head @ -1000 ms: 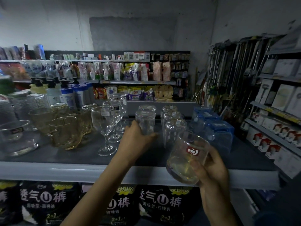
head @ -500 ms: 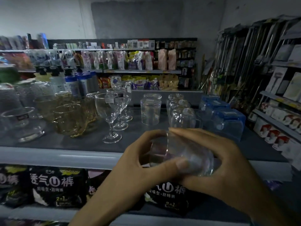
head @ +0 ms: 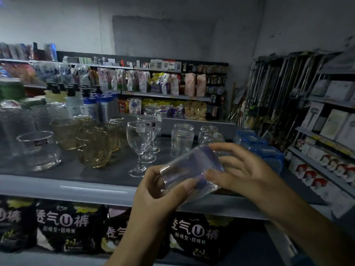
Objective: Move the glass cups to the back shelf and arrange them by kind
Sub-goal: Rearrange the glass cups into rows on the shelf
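Dim shop aisle, with a grey shelf (head: 57,189) running across the view and packed racks along the back wall. Over the shelf's front edge, both hands hold one clear cup (head: 190,169), tilted nearly on its side and clear of the shelf top. Left hand (head: 153,194) grips the cup's near end, thumb on the front and fingers curled behind. Right hand (head: 244,175) wraps the far end, with fingers bent over the top and the thumb pressed against the side.

On the shelf behind, stemmed glasses (head: 140,139) stand upright in a row running backward. To their left sit amber mugs (head: 94,148) in a cluster, and further left a wide clear bowl (head: 40,150) with a dark label. Right of the stemmed glasses stand clear tumblers (head: 181,140), one behind the other, then rounder glasses (head: 211,135) partly hidden by the right hand's fingers. Blue packs (head: 265,150) lie at the shelf's right end. Pump bottles (head: 90,106) stand behind the mugs. Black bags (head: 63,223) with white lettering fill the level below, and white boxes (head: 336,123) line the rack on the right
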A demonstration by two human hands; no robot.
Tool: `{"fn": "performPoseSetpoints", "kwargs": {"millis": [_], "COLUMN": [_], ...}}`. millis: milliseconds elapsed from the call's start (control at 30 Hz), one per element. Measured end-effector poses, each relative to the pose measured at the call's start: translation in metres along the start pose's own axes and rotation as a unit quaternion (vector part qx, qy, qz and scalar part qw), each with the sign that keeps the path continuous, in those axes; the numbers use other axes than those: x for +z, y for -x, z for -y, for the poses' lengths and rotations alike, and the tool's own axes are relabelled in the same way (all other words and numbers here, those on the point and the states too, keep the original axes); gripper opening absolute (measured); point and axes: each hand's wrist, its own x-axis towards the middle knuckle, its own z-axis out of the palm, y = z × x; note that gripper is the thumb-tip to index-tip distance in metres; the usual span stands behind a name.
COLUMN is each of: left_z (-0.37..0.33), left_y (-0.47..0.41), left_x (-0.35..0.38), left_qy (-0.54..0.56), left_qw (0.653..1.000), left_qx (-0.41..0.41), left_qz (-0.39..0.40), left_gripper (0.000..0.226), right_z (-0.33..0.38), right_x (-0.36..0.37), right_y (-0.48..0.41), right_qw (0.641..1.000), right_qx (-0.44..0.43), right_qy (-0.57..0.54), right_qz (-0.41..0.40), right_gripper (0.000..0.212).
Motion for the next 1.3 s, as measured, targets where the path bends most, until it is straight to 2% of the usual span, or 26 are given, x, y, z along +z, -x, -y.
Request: {"fn": "performPoseSetpoints", "kwargs": {"millis": [100, 200, 333, 467, 567, 700, 800, 867, 933, 1167, 1300], "left_z": [-0.001, 0.000, 0.004, 0.005, 0.007, 0.017, 0.021, 0.023, 0.025, 0.031, 0.032], "left_y": [-0.005, -0.012, -0.031, -0.058, -0.075, -0.093, -0.102, -0.103, -0.103, -0.107, -0.109], "left_x": [-0.010, -0.022, -0.027, -0.029, -0.032, -0.039, -0.040, -0.039, -0.040, -0.043, -0.043], "left_qy": [-0.009, -0.122, -0.312, -0.407, -0.430, -0.442, -0.445, -0.440, -0.442, -0.469, -0.504], "left_qw": [0.999, 0.990, 0.943, 0.903, 0.894, 0.893, 0.893, 0.896, 0.896, 0.882, 0.862], "left_qx": [0.000, 0.022, 0.084, 0.117, 0.116, 0.070, 0.065, 0.055, 0.043, 0.031, 0.043], "left_qz": [0.039, 0.068, 0.079, 0.072, 0.056, 0.052, 0.030, 0.029, 0.026, 0.017, 0.019], "left_gripper": [0.071, 0.071, 0.071, 0.065, 0.058, 0.054, 0.067, 0.065, 0.058, 0.065, 0.057], "right_z": [0.016, 0.028, 0.030, 0.018, -0.002, -0.025, -0.040, -0.047, -0.053, -0.066, -0.069], "right_x": [0.003, 0.000, 0.006, 0.022, 0.031, 0.044, 0.056, 0.063, 0.067, 0.072, 0.074], "right_y": [-0.003, -0.012, -0.032, -0.052, -0.068, -0.082, -0.085, -0.085, -0.085, -0.089, -0.094], "right_qw": [0.999, 0.995, 0.978, 0.962, 0.956, 0.956, 0.962, 0.966, 0.968, 0.971, 0.968], "right_qx": [0.016, 0.024, 0.000, -0.046, -0.073, -0.072, -0.064, -0.050, -0.029, 0.003, 0.026], "right_qy": [0.042, 0.101, 0.206, 0.262, 0.268, 0.244, 0.191, 0.154, 0.136, 0.109, 0.110], "right_qz": [0.006, -0.008, -0.024, -0.061, -0.096, -0.146, -0.182, -0.199, -0.211, -0.215, -0.225], "right_gripper": [0.057, 0.060, 0.068, 0.073, 0.078, 0.082, 0.081, 0.082, 0.084, 0.080, 0.075]}}
